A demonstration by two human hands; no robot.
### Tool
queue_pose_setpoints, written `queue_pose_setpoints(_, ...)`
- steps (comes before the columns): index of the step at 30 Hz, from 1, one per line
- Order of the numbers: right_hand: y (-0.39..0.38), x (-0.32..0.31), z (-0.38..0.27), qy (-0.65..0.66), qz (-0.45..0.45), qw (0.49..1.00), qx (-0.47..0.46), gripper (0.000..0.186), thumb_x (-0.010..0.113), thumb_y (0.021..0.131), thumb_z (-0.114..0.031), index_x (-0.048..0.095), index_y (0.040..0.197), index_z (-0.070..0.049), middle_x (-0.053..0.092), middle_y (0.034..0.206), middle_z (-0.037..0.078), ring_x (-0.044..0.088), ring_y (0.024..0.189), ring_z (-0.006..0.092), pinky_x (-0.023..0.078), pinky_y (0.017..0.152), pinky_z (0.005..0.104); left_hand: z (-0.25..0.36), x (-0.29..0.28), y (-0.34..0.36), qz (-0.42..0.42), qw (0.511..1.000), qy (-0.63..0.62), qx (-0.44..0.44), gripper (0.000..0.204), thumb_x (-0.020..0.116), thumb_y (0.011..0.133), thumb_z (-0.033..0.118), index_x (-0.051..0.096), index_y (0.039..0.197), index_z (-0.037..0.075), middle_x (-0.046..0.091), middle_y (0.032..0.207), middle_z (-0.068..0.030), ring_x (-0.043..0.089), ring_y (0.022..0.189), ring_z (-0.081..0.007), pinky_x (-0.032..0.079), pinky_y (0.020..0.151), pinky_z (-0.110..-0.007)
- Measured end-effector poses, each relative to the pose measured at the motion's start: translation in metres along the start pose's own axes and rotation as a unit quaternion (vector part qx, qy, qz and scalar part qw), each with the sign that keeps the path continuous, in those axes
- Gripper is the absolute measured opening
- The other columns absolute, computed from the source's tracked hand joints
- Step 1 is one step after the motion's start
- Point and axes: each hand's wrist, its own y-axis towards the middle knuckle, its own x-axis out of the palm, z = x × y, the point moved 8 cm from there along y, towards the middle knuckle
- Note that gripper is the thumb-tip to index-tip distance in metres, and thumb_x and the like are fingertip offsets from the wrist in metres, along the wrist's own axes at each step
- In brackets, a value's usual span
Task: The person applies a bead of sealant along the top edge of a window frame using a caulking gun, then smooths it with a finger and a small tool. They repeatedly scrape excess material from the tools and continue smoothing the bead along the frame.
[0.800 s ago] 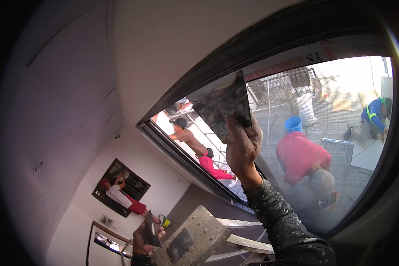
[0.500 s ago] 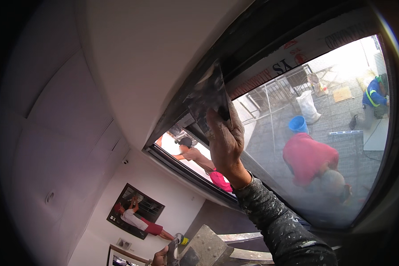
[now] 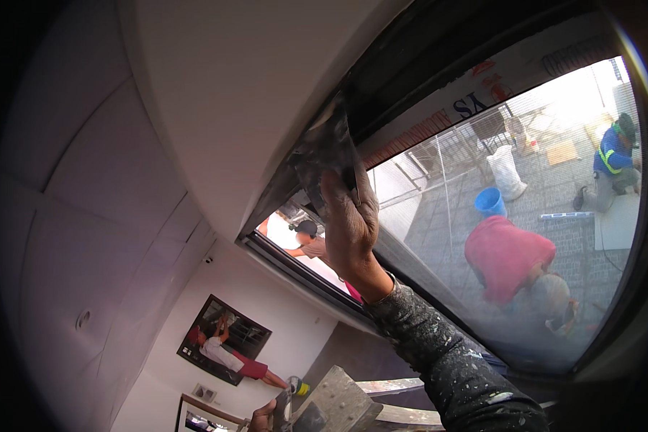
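Observation:
My right hand (image 3: 354,223), dusted with pale powder, is raised to the dark window frame. Its thumb and fingers are closed on a wide putty knife (image 3: 331,147) with a shiny, smeared blade. The blade lies along the edge where the white wall (image 3: 266,79) meets the frame; whether it touches cannot be told. Pale specks cover the dark sleeve (image 3: 453,353). Low in the view, partly cut off, my left hand (image 3: 262,416) grips a grey flat-bladed tool (image 3: 282,409), beside the stepladder top (image 3: 338,403).
Printed film (image 3: 425,129) covers part of the frame above the window glass (image 3: 439,288). Outside, a person in red (image 3: 507,255) bends near a blue bucket (image 3: 489,201), and another wears a reflective vest (image 3: 613,155). Indoors, a person (image 3: 227,353) reaches toward a dark-framed window (image 3: 255,331).
My right hand and its putty knife have shifted slightly left and up along the frame edge. The person in brown is now more hidden behind my hand. My left hand keeps its hold.

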Motion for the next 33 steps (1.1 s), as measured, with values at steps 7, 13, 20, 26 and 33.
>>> queue_pose_setpoints(7,0.002,0.003,0.012,-0.095,-0.005,0.995,-0.025,0.057,0.043,0.104,-0.009,0.025,0.155,0.008,0.037,0.157,0.025,0.039,0.144,0.0280,0.031,0.116,0.0353,-0.002,-0.007,0.002,-0.002,1.000,-0.003,-0.002,0.048,0.062,0.098,0.039,0.056,0.137,0.012,0.069,0.117,-0.0139,0.071,0.098,-0.0367,0.056,0.090,-0.056)
queue_pose_setpoints(13,0.007,0.006,0.009,0.015,0.048,0.998,-0.037,0.059,0.049,0.104,-0.017,0.029,0.156,0.004,0.045,0.151,0.020,0.045,0.137,0.0255,0.036,0.114,0.0358,-0.003,-0.009,0.005,-0.006,1.000,-0.003,-0.003,0.049,0.062,0.098,0.039,0.055,0.138,0.013,0.069,0.119,-0.0142,0.071,0.098,-0.0365,0.056,0.090,-0.056)
queue_pose_setpoints(20,0.003,0.046,0.003,-0.228,0.088,0.960,-0.134,0.069,0.050,0.104,-0.032,0.024,0.157,0.004,0.030,0.157,0.026,0.036,0.141,0.0338,0.032,0.116,0.0484,-0.008,-0.008,0.004,-0.007,1.000,-0.004,-0.004,0.050,0.063,0.098,0.039,0.053,0.140,0.013,0.068,0.120,-0.0146,0.071,0.098,-0.0362,0.056,0.090,-0.055)
queue_pose_setpoints(26,-0.050,0.081,0.019,-0.250,0.037,0.958,-0.132,0.067,0.045,0.103,-0.016,0.015,0.158,0.006,0.017,0.161,0.033,0.018,0.150,0.0464,0.018,0.120,0.0573,-0.010,-0.011,0.006,-0.007,1.000,-0.007,-0.003,0.051,0.063,0.098,0.039,0.052,0.141,0.014,0.067,0.121,-0.0149,0.070,0.098,-0.0359,0.056,0.090,-0.055)
queue_pose_setpoints(33,-0.022,0.022,0.005,-0.127,0.008,0.985,-0.118,0.057,0.042,0.104,-0.011,0.025,0.155,0.009,0.030,0.157,0.030,0.033,0.147,0.0388,0.026,0.120,0.0456,-0.007,-0.012,0.013,-0.013,1.000,-0.006,-0.006,0.053,0.063,0.098,0.040,0.051,0.142,0.014,0.067,0.123,-0.0153,0.070,0.098,-0.0356,0.055,0.091,-0.054)
